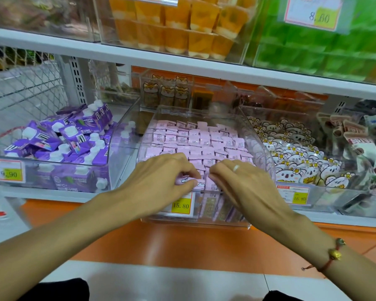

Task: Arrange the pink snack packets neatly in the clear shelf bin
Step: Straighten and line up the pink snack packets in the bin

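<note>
Both the left hand and right hand pinch pink snack packets at the clear shelf bin front edge; light, crinkly, slippery, so probably best pinched by their edges.

We look from a single head-worn wide-angle camera, facing forward and down onto the clear shelf bin from close range. Both forearms reach in from the bottom edge, and the shelf above bows with the lens distortion.
</note>
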The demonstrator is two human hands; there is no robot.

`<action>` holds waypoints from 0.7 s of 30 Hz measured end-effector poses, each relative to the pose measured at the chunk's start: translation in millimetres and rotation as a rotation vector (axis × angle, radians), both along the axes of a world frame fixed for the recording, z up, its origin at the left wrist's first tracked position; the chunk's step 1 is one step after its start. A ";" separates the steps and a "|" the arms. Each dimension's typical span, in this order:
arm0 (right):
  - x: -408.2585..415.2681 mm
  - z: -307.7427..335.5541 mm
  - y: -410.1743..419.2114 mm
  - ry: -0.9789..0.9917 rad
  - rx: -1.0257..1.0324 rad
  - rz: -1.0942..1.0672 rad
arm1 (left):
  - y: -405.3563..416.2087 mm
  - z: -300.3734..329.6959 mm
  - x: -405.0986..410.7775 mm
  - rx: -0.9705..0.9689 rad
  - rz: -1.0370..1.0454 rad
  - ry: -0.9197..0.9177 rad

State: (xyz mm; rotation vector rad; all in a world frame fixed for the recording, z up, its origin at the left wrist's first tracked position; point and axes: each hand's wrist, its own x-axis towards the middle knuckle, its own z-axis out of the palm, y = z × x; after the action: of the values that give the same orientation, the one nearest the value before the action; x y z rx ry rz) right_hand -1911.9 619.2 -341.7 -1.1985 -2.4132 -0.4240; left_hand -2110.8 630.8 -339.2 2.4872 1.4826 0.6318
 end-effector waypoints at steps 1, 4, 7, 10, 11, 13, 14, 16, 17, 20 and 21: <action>1.0 -1.0 -0.5 0.099 -0.022 -0.001 | 0.2 0.2 1.3 -0.001 -0.002 0.022; 3.3 -2.6 2.0 0.316 -0.027 -0.017 | 1.3 0.2 2.3 -0.002 -0.002 0.039; 5.5 -1.7 4.7 0.376 0.033 -0.034 | 2.3 -0.6 1.8 0.001 -0.001 0.029; 6.3 3.4 7.9 0.341 0.030 -0.024 | 2.8 -0.9 2.2 0.011 0.005 0.026; 6.5 5.5 9.3 0.328 0.009 -0.027 | 2.8 -1.8 1.9 0.014 0.005 0.023; 7.3 8.8 11.7 0.284 0.005 -0.038 | 2.3 -3.6 1.5 0.026 0.006 -0.009; 7.2 9.8 12.6 0.260 -0.001 -0.035 | 1.9 -4.2 2.0 0.032 0.008 -0.053; 6.0 11.4 13.9 0.246 -0.094 -0.021 | 1.6 -3.6 6.0 0.022 0.009 -0.171; 5.2 11.5 14.7 0.254 -0.156 -0.024 | 2.2 -3.5 9.2 0.015 0.001 -0.194; 8.0 12.2 16.1 0.293 -0.291 -0.035 | 4.7 -5.7 21.4 0.076 -0.041 -0.087; 10.8 14.3 15.8 0.310 -0.333 -0.025 | 5.7 -6.0 24.4 0.079 -0.048 -0.073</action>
State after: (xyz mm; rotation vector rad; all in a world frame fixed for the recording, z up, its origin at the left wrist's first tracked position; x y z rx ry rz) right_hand -1901.2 635.0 -327.4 -1.3187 -2.2524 0.1583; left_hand -2086.4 636.5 -345.2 2.5201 1.3945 0.7781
